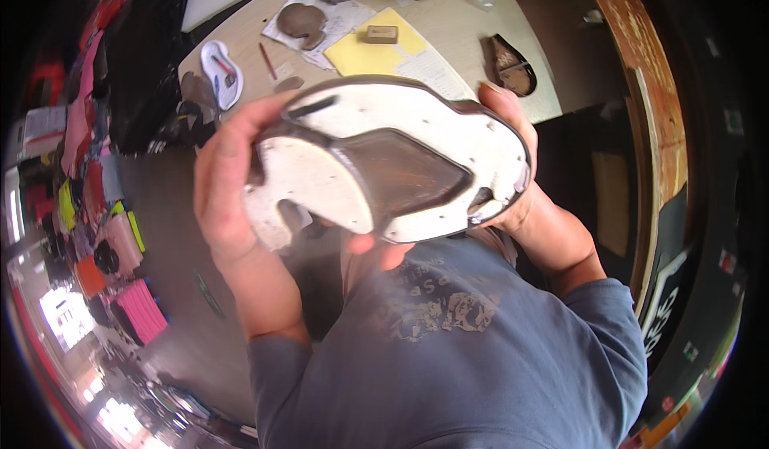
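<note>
Above my lap, a shoe-sole-shaped cutting die with a dark rim, white face and brown diamond-shaped middle is raised between both hands. My right hand grips its right end, with the thumb on the far edge and the fingers mostly hidden underneath. At the other end, my left hand is closed around the left side, its fingertips showing below the near edge. On that side lies a white rounded piece with a notch; I cannot tell whether it is separate from the die.
Beyond the hands, a table holds a yellow sheet with a small block, brown notched pieces, a white sole-shaped tray and a dark sole-shaped die. Colourful material piles stand at left; a wooden board is at right.
</note>
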{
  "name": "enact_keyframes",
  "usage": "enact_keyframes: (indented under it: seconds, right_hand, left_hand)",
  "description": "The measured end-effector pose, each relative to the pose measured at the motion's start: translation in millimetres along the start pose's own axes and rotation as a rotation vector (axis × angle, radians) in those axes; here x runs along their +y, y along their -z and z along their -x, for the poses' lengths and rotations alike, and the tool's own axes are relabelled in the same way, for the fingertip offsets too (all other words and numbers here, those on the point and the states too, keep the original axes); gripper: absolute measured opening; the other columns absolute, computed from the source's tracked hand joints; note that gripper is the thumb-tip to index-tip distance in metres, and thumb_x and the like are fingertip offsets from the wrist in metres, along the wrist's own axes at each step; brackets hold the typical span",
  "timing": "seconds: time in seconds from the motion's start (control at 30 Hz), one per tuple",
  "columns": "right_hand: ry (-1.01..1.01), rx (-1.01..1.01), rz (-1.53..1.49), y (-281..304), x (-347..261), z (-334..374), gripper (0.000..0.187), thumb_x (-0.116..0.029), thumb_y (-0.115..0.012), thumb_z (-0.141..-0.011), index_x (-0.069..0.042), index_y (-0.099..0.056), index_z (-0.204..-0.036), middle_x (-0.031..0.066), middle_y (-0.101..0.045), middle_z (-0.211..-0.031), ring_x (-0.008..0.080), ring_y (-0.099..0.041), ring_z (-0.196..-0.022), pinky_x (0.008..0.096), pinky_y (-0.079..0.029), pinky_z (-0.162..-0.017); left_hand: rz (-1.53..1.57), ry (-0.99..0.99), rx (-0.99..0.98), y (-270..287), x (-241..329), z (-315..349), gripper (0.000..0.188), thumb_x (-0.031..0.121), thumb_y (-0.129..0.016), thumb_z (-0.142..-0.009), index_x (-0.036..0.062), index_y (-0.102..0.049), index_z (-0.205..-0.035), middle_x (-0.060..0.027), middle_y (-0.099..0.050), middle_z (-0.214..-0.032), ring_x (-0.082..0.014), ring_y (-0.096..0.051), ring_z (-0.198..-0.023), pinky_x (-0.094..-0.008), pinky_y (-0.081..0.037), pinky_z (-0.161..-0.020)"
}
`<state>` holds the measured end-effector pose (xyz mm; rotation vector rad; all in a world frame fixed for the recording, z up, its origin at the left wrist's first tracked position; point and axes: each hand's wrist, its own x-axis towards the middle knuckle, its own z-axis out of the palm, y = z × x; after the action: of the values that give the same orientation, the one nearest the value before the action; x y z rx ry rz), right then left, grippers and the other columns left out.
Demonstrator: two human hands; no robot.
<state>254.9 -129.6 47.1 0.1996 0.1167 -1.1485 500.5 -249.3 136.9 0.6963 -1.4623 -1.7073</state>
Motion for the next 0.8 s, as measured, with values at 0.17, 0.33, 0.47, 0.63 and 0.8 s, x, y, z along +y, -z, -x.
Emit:
enact_keyframes:
  seconds: [0.17,0.33,0.47,0.63,0.8]
  right_hand:
    - [-0.121,0.043,0.262,12.5,15.7,8.1,0.115,-0.065,-0.075,-0.084,-0.005,-0.026,-0.168,0.0294,-0.033,-0.167,0.0696,-0.045,-0.135,0.0795,-0.038,-0.109]
    - [-0.114,0.182,0.25,35.2,34.4,-5.1,0.111,-0.044,-0.075,-0.078,0.002,-0.028,-0.167,0.0346,-0.048,-0.156,0.0565,-0.059,-0.129,0.0603,-0.045,-0.117]
    - [-0.066,0.349,0.58,63.7,30.9,-35.2,0.082,-0.031,-0.073,-0.084,0.003,-0.046,-0.154,0.0222,-0.065,-0.133,0.0289,-0.068,-0.114,0.0409,-0.054,-0.106]
    - [-0.048,0.576,1.254,93.2,34.6,-78.0,0.081,-0.026,-0.084,-0.078,-0.003,-0.055,-0.151,0.0216,-0.058,-0.145,0.0317,-0.057,-0.134,0.0448,-0.044,-0.117]
    - [0.148,0.546,1.936,129.7,45.3,-130.9,0.085,-0.028,-0.088,-0.071,-0.006,-0.06,-0.148,0.0343,-0.04,-0.157,0.0466,-0.041,-0.15,0.0526,-0.036,-0.124]
  left_hand:
    - [0.079,0.074,-0.152,17.6,-47.1,25.6,0.059,0.041,-0.043,-0.116,-0.0103,-0.064,-0.134,-0.0164,-0.074,-0.122,-0.02,-0.069,-0.11,-0.0335,-0.053,-0.098]
    - [0.053,0.321,0.186,62.2,-136.6,45.2,0.059,0.045,-0.04,-0.118,-0.0051,-0.065,-0.135,-0.0131,-0.075,-0.118,-0.0158,-0.066,-0.097,-0.032,-0.054,-0.088]
    - [-0.326,0.417,0.653,103.2,-181.8,52.1,0.042,0.029,-0.063,-0.11,-0.0032,-0.065,-0.137,-0.0123,-0.075,-0.12,-0.0162,-0.067,-0.1,-0.0311,-0.056,-0.085]
    - [-0.763,0.312,0.704,148.3,-224.4,31.9,0.065,0.026,-0.076,-0.102,-0.0056,-0.051,-0.152,-0.0237,-0.058,-0.148,-0.0321,-0.059,-0.132,-0.0424,-0.05,-0.11]
    - [-1.053,0.357,0.577,160.8,-268.1,-9.5,0.121,0.048,-0.09,-0.083,-0.007,-0.02,-0.166,-0.033,-0.025,-0.169,-0.051,-0.027,-0.156,-0.0551,-0.029,-0.129]
